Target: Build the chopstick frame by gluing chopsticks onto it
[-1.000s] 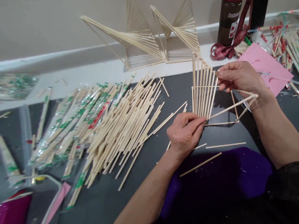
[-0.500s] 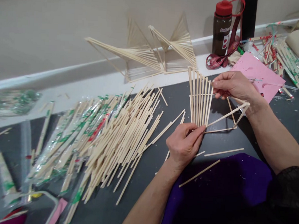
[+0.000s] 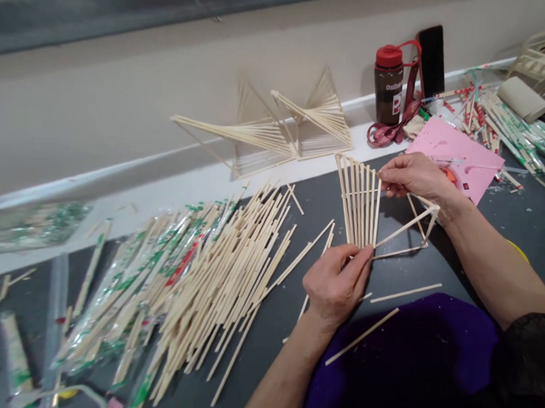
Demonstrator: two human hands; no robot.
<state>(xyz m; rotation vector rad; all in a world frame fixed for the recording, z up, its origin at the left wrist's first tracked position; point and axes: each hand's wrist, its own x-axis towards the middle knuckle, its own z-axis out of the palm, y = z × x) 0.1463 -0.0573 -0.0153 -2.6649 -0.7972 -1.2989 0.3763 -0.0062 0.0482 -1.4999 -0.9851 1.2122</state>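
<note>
Between my two hands is a frame of wooden chopsticks (image 3: 362,202), with a row of sticks fanned side by side and a triangular part reaching right. My left hand (image 3: 339,283) pinches its lower edge near the bottom of the row. At the upper right corner of the row, my right hand (image 3: 413,175) grips the end of a stick between thumb and fingers. Several loose chopsticks (image 3: 232,275) lie in a big pile left of my left hand. Nearer me, a single chopstick (image 3: 405,292) rests on the dark table, and another chopstick (image 3: 361,336) lies over the purple surface.
Wrapped chopsticks (image 3: 126,281) lie left of the pile. Two finished-looking stick structures (image 3: 257,139) stand against the wall. A brown bottle (image 3: 388,88) with a red lid, a phone (image 3: 431,60), pink paper (image 3: 458,150) and more wrapped sticks (image 3: 509,131) are at the back right.
The view has tilted up, so everything sits lower and more of the wall shows. My hands keep the same holds on the chopstick frame, which looks unchanged.
</note>
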